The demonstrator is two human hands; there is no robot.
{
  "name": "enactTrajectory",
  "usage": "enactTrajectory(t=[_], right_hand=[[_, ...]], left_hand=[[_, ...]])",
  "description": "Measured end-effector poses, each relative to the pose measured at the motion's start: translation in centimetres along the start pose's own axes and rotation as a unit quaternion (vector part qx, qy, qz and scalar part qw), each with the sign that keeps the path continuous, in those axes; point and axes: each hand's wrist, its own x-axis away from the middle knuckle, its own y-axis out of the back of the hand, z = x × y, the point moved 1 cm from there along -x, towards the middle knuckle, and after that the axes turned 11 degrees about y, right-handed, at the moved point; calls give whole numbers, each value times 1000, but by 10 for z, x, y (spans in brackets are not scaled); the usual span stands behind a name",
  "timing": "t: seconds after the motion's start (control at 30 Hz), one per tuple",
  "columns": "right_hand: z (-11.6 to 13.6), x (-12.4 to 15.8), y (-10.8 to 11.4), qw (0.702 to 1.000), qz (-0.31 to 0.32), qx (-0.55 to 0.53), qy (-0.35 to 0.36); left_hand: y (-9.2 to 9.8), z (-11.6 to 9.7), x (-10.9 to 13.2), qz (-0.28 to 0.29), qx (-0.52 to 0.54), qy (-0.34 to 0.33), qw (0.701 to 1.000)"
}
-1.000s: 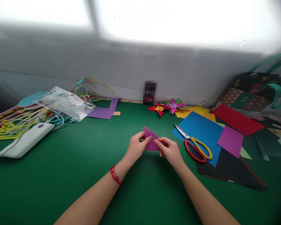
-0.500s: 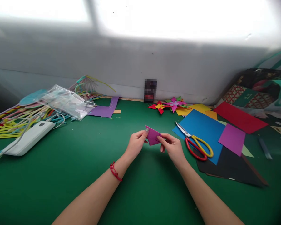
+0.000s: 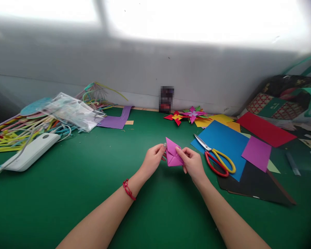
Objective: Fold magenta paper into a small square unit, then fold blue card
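Observation:
A folded piece of magenta paper [image 3: 173,158] is held up over the green table, its creased flaps facing me and one corner pointing upward. My left hand [image 3: 154,158] pinches its left edge between thumb and fingers. From the right side, my right hand [image 3: 191,160] grips it, the thumb lying over the front. Scissors [image 3: 209,148] with one red and one yellow handle lie to the right of my right hand, on a blue paper sheet [image 3: 223,138]. Beside them rests a flat magenta paper square [image 3: 257,153].
Folded paper flowers [image 3: 193,114] lie at the back near a blurred-out phone-shaped object [image 3: 166,99]. Red paper [image 3: 266,128] and a black sheet [image 3: 256,183] are on the right. Pipe cleaners [image 3: 41,124], a clear plastic bag [image 3: 72,112] and a white device [image 3: 32,152] occupy the left.
The folded magenta paper has been turned, so its creased flaps now show instead of a plain face. Both hands have shifted slightly right with it.

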Motion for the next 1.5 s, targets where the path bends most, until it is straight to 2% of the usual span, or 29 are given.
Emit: enactTrajectory(t=[0.1,0.23,0.43,0.57,0.73,1.07,1.3,1.5], right_hand=[[-1,-1,0,1000,-5,-22,-2],[0,-2,-3,998,9,-55,-3],[0,1,-8,997,72,-35,9],[-2,2,-9,998,64,-5,24],[-3,3,-12,998,66,-14,8],[-10,0,-8,999,22,-28,-10],[-6,4,-15,1000,22,-18,9],[-8,6,-19,998,41,-43,-1]], left_hand=[[0,4,-1,10,-19,-1,1000],[2,7,-3,-12,-8,-9,1000],[2,2,-3,-14,17,9,1000],[2,-2,-1,-12,27,13,999],[3,-2,0,1,21,17,1000],[-2,5,-3,2,-21,22,1000],[2,0,-2,-31,-37,10,999],[2,2,-1,-34,-43,-9,998]])
